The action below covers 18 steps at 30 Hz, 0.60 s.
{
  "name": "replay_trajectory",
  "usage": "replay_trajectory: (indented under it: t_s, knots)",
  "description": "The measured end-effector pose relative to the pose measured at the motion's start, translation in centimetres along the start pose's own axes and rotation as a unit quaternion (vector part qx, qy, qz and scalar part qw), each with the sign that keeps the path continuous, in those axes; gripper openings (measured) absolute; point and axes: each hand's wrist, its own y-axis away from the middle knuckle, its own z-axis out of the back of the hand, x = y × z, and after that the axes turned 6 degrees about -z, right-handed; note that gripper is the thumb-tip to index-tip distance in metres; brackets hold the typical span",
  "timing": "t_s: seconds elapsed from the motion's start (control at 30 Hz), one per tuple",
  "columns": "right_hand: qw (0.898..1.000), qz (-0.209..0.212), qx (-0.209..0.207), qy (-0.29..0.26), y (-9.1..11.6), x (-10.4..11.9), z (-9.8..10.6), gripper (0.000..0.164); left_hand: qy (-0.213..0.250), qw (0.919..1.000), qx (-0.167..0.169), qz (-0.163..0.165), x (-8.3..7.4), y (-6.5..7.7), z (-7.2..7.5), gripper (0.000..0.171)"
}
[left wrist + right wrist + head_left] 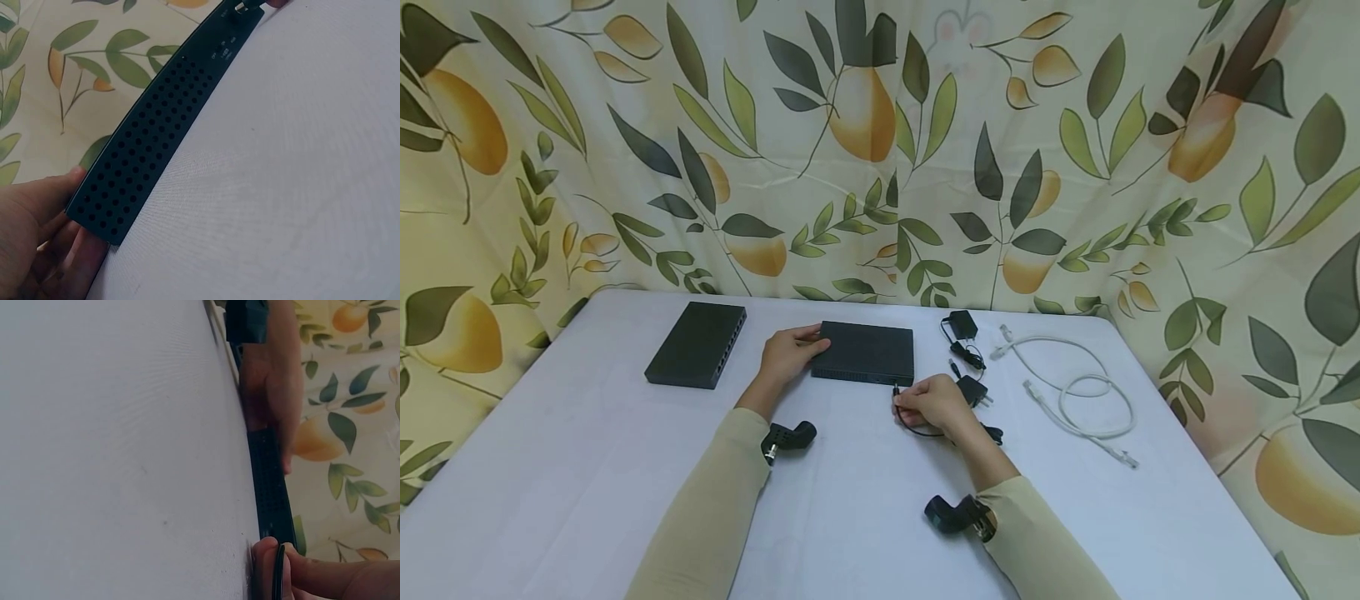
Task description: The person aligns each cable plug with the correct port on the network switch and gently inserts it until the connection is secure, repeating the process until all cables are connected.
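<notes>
A flat black network switch (862,352) lies mid-table, its perforated side (140,147) facing me. My left hand (787,358) grips its left end, thumb on top and the other fingers tucked under the edge in the left wrist view. At the box's near right corner, my right hand (934,402) pinches the power plug (896,390) of a thin black cable (917,432). The plug's metal tip (241,8) is right at the labelled end of the perforated side. In the right wrist view, the right fingers (265,556) hold the cable close beside the switch.
A second black network switch (696,344) with a row of ports lies to the left. On the right are a black power adapter (962,325) with bundled cord, another adapter (972,389), and coiled white Ethernet cables (1093,379). A leaf-patterned curtain (865,167) hangs behind the table.
</notes>
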Motion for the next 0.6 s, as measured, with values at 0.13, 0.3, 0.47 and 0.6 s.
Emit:
replay_trajectory:
  t_s: [0.13, 0.3, 0.47, 0.6]
  knots:
    - [1.0, -0.004, 0.002, -0.009, -0.23, 0.07, -0.06, 0.013, -0.004, 1.0, 0.001, -0.004, 0.01, 0.11, 0.08, 0.049]
    - [1.0, -0.001, 0.004, -0.017, -0.4, 0.01, -0.06, 0.012, -0.005, 1.0, 0.001, -0.007, 0.03, 0.21, 0.13, 0.049]
    - [1.0, -0.005, 0.002, -0.008, -0.39, 0.15, -0.05, 0.011, 0.002, 1.0, 0.001, 0.001, 0.04, 0.11, 0.09, 0.049]
    - [1.0, -0.005, -0.002, -0.012, -0.39, 0.26, -0.15, 0.011, 0.002, 1.0, 0.0, 0.004, 0.05, 0.02, 0.1, 0.049]
